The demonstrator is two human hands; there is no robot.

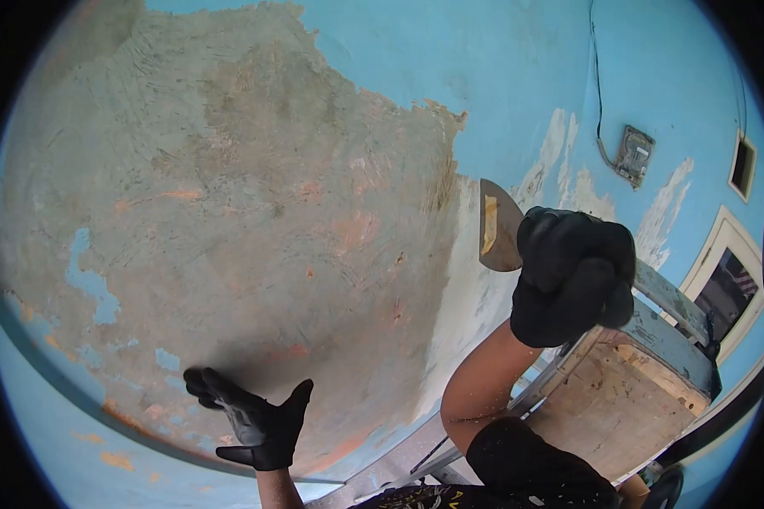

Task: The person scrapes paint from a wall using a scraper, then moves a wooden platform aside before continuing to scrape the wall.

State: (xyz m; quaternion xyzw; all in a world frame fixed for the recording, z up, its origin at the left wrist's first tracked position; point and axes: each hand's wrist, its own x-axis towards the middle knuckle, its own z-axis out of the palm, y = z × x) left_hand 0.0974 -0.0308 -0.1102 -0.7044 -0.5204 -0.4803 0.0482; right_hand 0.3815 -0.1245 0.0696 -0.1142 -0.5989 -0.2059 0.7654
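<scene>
My right hand, in a black glove, is closed in a fist round a scraper. The scraper's wide metal blade shows beyond the fist, with a yellowish strip on it, and its handle is hidden in the glove. The blade overlaps the edge where bare grey plaster meets whitish scraped wall. Lower left, my left hand, also gloved in black, is open with fingers spread, close to the wall. The wall is largely stripped to grey plaster with orange-pink spots. Blue paint stays along the top and right.
Below my right arm stands a worn wooden cabinet or box with metal rails beside it. An electrical box hangs from a cable on the blue wall. A framed window is at the far right. A ledge curves along the lower left.
</scene>
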